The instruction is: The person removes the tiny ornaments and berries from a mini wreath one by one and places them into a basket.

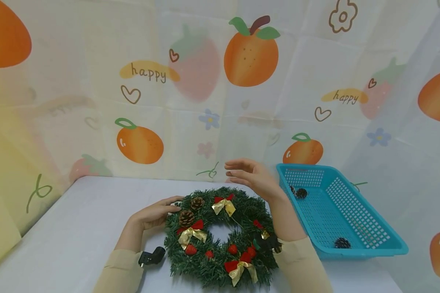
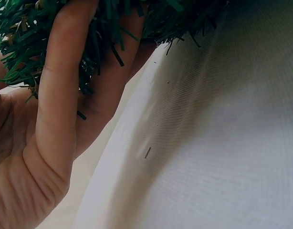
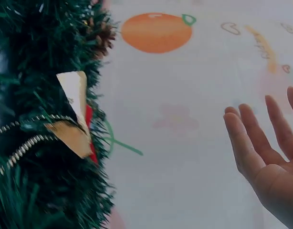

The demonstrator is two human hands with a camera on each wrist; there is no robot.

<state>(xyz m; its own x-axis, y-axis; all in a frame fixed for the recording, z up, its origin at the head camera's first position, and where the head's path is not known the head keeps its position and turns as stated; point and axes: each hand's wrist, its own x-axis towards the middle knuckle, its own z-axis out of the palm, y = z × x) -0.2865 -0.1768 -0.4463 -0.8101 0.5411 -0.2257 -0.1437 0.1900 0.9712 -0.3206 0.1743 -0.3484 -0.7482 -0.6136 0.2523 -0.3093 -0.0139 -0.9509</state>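
A pale grey-white surface (image 1: 80, 228) carries a green wreath (image 1: 220, 260) near its near edge, dressed with pine cones, red berries and gold bows. The left hand (image 1: 155, 213) rests at the wreath's left rim, its grip pinching the needles between thumb and fingers (image 2: 60, 95). The right hand (image 1: 253, 177) hovers above the wreath's far side, fingers straight and spread, holding nothing. A turquoise basket (image 1: 370, 228) sits to the right, with pine cones inside. A fruit-printed curtain (image 1: 249, 57) lettered "happy" walls in the far side and both flanks.
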